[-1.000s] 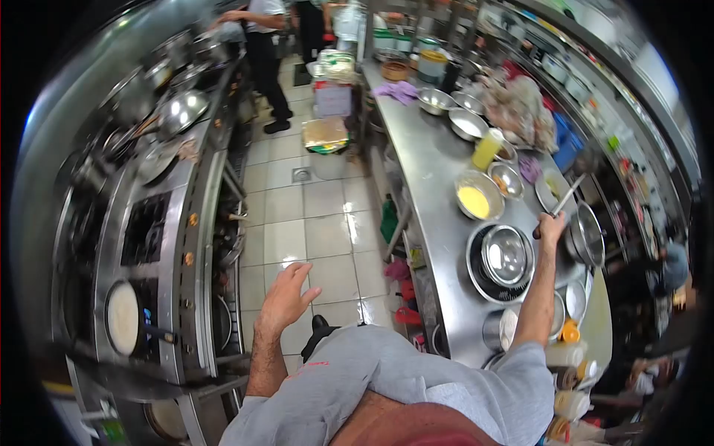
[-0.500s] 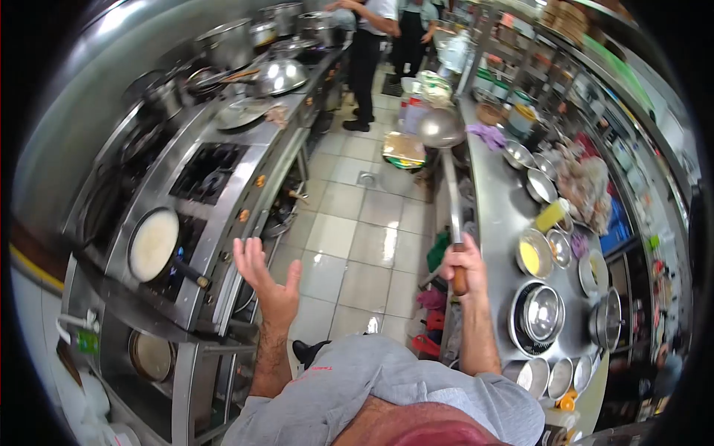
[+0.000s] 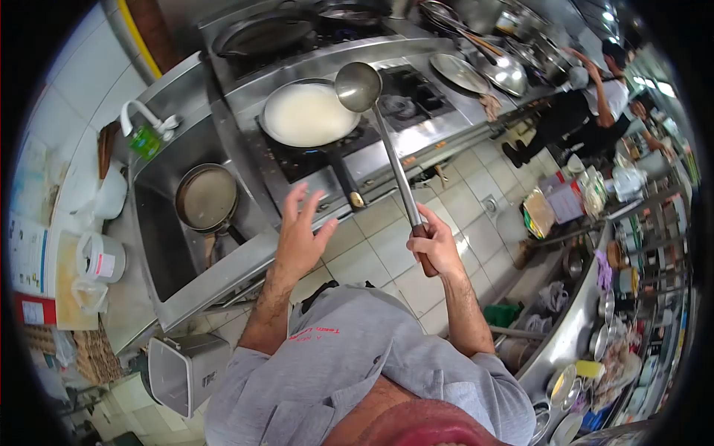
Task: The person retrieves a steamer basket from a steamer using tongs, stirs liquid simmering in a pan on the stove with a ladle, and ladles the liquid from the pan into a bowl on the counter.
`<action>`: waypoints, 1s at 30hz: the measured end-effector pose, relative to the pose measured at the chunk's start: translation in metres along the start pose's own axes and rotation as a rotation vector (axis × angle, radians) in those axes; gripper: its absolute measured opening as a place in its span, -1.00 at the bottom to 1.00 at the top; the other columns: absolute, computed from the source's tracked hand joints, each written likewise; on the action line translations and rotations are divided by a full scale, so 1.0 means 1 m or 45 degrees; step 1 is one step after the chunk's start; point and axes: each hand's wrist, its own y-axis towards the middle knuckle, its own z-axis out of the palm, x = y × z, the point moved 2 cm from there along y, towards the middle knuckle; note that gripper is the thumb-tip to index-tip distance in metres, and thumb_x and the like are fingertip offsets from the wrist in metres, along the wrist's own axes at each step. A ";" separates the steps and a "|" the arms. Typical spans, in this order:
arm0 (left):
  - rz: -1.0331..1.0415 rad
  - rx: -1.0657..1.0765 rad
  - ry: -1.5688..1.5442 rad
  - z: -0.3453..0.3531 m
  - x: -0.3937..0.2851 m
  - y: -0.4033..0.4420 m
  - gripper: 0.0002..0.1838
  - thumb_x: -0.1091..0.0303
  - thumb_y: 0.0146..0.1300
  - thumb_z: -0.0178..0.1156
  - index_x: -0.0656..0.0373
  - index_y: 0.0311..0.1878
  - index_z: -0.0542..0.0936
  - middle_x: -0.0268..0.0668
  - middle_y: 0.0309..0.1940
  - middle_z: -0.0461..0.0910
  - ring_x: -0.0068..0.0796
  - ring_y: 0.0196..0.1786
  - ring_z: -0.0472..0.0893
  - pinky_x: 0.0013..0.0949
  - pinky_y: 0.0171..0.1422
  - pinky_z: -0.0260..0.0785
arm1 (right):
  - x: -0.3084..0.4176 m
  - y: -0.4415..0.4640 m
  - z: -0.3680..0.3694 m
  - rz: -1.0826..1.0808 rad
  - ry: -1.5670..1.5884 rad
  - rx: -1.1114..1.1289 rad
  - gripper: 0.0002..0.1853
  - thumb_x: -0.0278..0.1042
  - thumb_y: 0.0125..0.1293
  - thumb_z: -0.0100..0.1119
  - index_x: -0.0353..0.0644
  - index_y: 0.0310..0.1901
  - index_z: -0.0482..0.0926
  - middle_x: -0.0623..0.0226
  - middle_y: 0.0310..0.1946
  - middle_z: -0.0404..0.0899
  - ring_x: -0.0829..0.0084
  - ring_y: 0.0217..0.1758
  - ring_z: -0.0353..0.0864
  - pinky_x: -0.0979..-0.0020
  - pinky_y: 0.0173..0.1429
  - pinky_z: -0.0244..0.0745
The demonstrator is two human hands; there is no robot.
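My right hand is closed around the brown grip of a long metal ladle. The ladle's bowl is raised and appears just beside the right rim of a frying pan, overlapping it in view. A white, creamy mixture fills that pan, which stands on the stove with its dark handle toward me. Nothing is in my left hand; its fingers are spread, a little short of the pan handle and not touching it.
Left of the stove, a sink holds another frying pan below a white tap. A grey bin stands on the floor at lower left. Steel bowls line the right counter. Another person stands at the far stove.
My view has turned left from the aisle toward the stove and sink. The ladle has swung from the right counter side to beside the pan. My left hand stays spread, now near the pan handle.
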 end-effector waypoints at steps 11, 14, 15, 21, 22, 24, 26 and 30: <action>-0.093 0.060 -0.173 -0.015 0.030 0.007 -0.62 0.34 0.16 0.19 0.24 0.04 0.45 -0.16 0.09 0.38 -0.21 0.16 0.39 -0.28 0.22 0.23 | -0.016 0.145 0.027 -0.196 -1.408 0.022 -0.27 -0.51 -0.10 0.12 -0.22 0.24 0.20 0.04 -0.36 0.58 0.06 -0.28 0.58 0.17 -0.17 0.45; -0.070 -0.015 -0.188 -0.015 0.028 0.012 -0.70 0.39 0.15 0.19 0.26 -0.04 0.50 -0.18 0.01 0.46 -0.24 0.09 0.45 -0.30 0.16 0.28 | -0.032 0.160 0.045 0.028 -0.392 0.159 -0.17 -0.61 -0.12 0.10 -0.43 0.30 0.05 0.27 -0.50 0.47 0.42 -0.51 0.49 0.46 -0.43 0.41; -0.005 -0.153 -0.175 -0.019 0.027 0.015 -0.75 0.41 0.15 0.19 0.25 -0.09 0.52 -0.19 -0.04 0.49 -0.23 0.01 0.49 -0.32 0.09 0.33 | -0.025 0.157 0.056 0.039 -0.387 0.163 -0.17 -0.61 -0.12 0.10 -0.43 0.30 0.05 0.27 -0.50 0.47 0.42 -0.51 0.49 0.46 -0.43 0.41; 0.201 -0.689 -0.056 -0.046 0.023 0.036 -0.84 0.50 0.09 0.24 0.27 -0.23 0.56 -0.16 -0.23 0.57 -0.25 -0.20 0.57 -0.36 -0.09 0.41 | -0.008 0.151 0.077 0.308 0.161 0.289 -0.24 -0.62 -0.08 0.10 -0.34 0.27 0.13 0.33 -0.57 0.44 0.51 -0.69 0.38 0.48 -0.63 0.29; 0.259 -0.784 -0.035 -0.050 0.025 0.039 -0.85 0.51 0.08 0.24 0.28 -0.25 0.56 -0.15 -0.24 0.58 -0.26 -0.22 0.57 -0.36 -0.11 0.42 | -0.003 0.148 0.078 0.334 0.184 0.308 -0.28 -0.61 -0.06 0.11 -0.31 0.24 0.18 0.34 -0.58 0.44 0.52 -0.69 0.38 0.50 -0.64 0.30; 0.248 -0.790 -0.018 -0.054 0.031 0.041 -0.85 0.50 0.08 0.24 0.28 -0.25 0.57 -0.14 -0.24 0.58 -0.27 -0.22 0.57 -0.37 -0.11 0.42 | 0.005 0.143 0.080 0.373 0.194 0.353 -0.29 -0.60 -0.06 0.12 -0.31 0.23 0.18 0.33 -0.58 0.44 0.51 -0.69 0.39 0.51 -0.64 0.30; 0.255 -0.802 -0.036 -0.054 0.038 0.043 -0.85 0.50 0.08 0.24 0.27 -0.25 0.57 -0.16 -0.25 0.58 -0.32 -0.26 0.57 -0.40 -0.14 0.42 | 0.009 0.135 0.080 0.408 0.208 0.384 -0.30 -0.60 -0.05 0.12 -0.30 0.23 0.19 0.33 -0.58 0.44 0.51 -0.70 0.39 0.51 -0.64 0.30; 0.179 -0.763 -0.162 -0.043 0.041 0.046 -0.85 0.48 0.08 0.25 0.27 -0.27 0.58 -0.17 -0.25 0.58 -0.39 -0.35 0.54 -0.44 -0.19 0.41 | 0.015 0.122 0.078 0.459 0.297 0.423 -0.33 -0.61 -0.07 0.12 -0.31 0.19 0.22 0.30 -0.59 0.44 0.48 -0.72 0.39 0.50 -0.66 0.29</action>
